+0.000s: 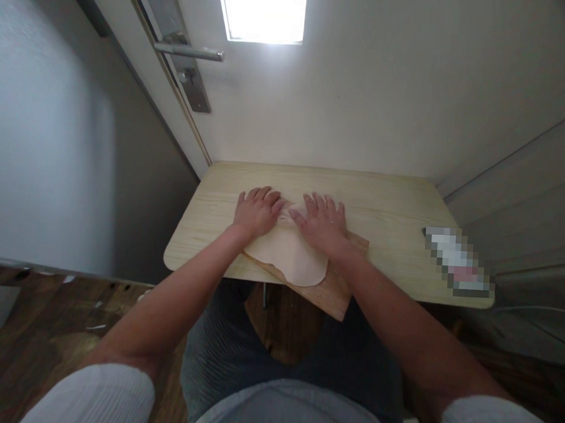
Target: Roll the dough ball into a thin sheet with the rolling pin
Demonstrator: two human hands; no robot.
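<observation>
A pale, smooth, thin sheet (292, 256) with a rounded near edge, perhaps dough, lies on a wooden board (328, 295). The board sits askew and its near corner juts past the table's front edge. My left hand (260, 211) presses down at the sheet's far left part, fingers spread forward and thumb turned inward. Opposite it, my right hand (322, 220) rests on the far right part, fingers also apart. Between the two thumbs the sheet is wrinkled. Both palms hide the sheet's far corners.
The light wooden table (391, 211) stands against a white door with a metal handle (191, 52). A pixelated, phone-shaped object (457, 262) lies at the table's right end. A grey panel (53, 161) rises on the left. My legs are under the front edge.
</observation>
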